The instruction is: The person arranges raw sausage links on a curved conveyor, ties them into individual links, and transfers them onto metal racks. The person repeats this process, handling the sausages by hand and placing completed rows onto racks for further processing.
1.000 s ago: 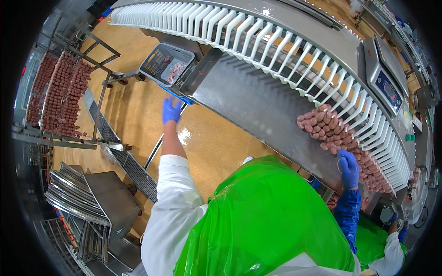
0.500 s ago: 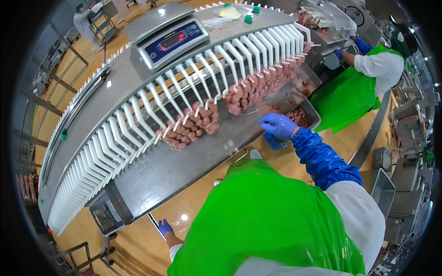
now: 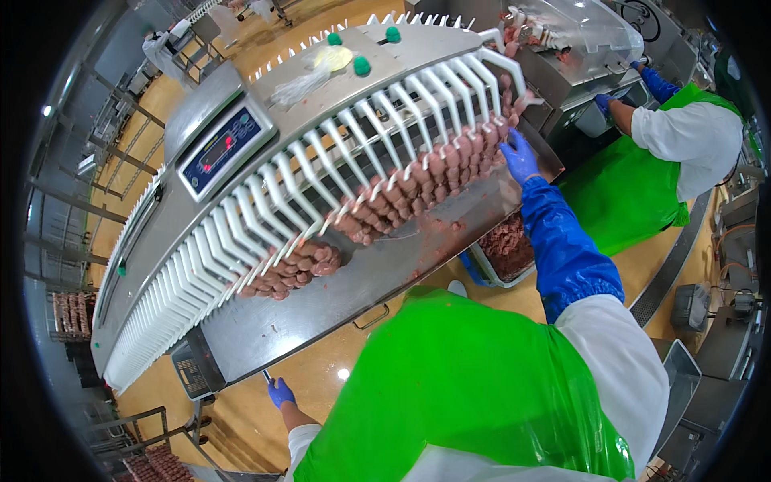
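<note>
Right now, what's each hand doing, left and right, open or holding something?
Left hand: low by the steel table's edge; grip cannot be told.
Right hand: open, fingers on the sausage links under the white rack.

A grey digital weighing scale (image 3: 221, 149) with a dark display – and a co-worker's green plastic apron (image 3: 634, 189) – beyond, racks of sausages (image 3: 71, 315).
</note>
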